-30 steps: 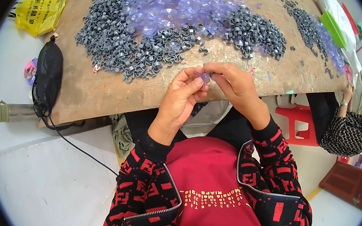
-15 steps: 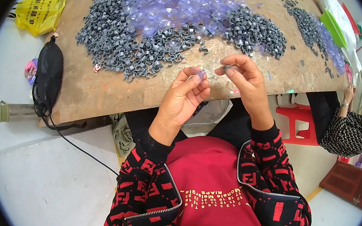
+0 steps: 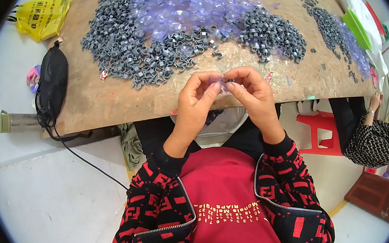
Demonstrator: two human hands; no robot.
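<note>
Pinching one clear suction cup together, left hand and right hand fingers closed

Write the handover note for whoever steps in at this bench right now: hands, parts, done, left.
Left hand: raised over the near table edge, fingertips pinching a small clear purple plastic suction cup.
Right hand: meets the left at that same piece, fingers closed on it; whether it also holds a grey clip cannot be told.
Parts: big heap of small grey plastic ring clips on the worn brown wooden tabletop, pile of clear purple suction cups behind it.
Done: no finished pile can be told apart.
Left: both heaps are large.
</note>
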